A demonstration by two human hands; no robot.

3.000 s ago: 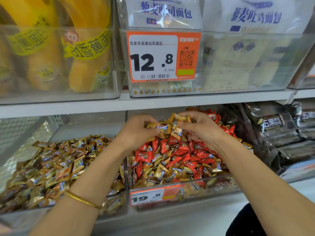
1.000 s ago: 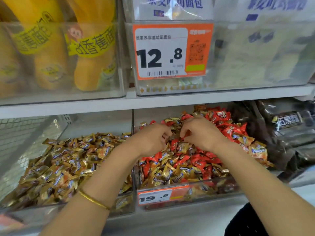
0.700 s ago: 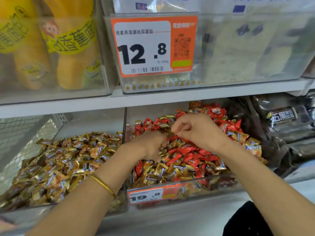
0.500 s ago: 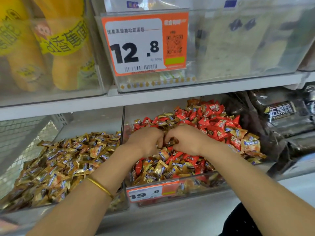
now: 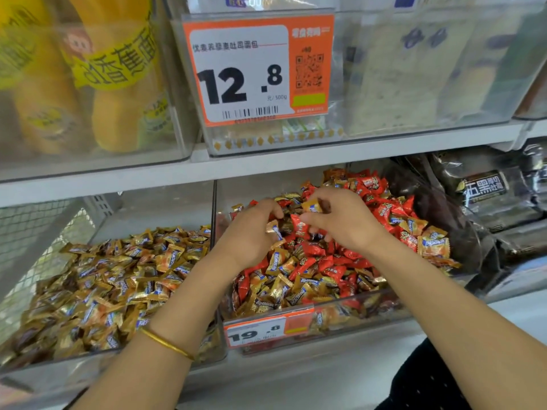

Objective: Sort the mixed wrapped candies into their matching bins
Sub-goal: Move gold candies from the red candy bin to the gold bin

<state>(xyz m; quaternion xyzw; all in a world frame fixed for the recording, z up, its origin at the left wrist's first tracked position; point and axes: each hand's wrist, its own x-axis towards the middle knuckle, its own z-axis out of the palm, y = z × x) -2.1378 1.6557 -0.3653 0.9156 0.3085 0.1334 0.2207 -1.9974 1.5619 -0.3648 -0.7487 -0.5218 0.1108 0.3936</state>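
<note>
Gold-wrapped candy [image 5: 313, 206] sits pinched in the fingers [image 5: 331, 199] of the right hand [image 5: 347, 224], mixed bin [image 5: 358, 304] below them, likely destined for the gold bin [image 5: 44, 369] to their left; whether the curled left hand [image 5: 250, 233] holds anything is unclear.

White shelf [image 5: 296, 163] runs level from the left edge to the right. On it stand clear boxes. The left box [image 5: 175, 134] holds yellow bread packs [image 5: 118, 84]. The middle box [image 5: 384, 134] holds pale packs [image 5: 414, 69] and bears an orange-and-white price tag [image 5: 257, 69], 12.8, at its front left corner. Wire mesh [image 5: 35, 232] stands below the shelf at the left edge. Dark packets [image 5: 488, 196] lie at the right edge. Light is bright and even.
</note>
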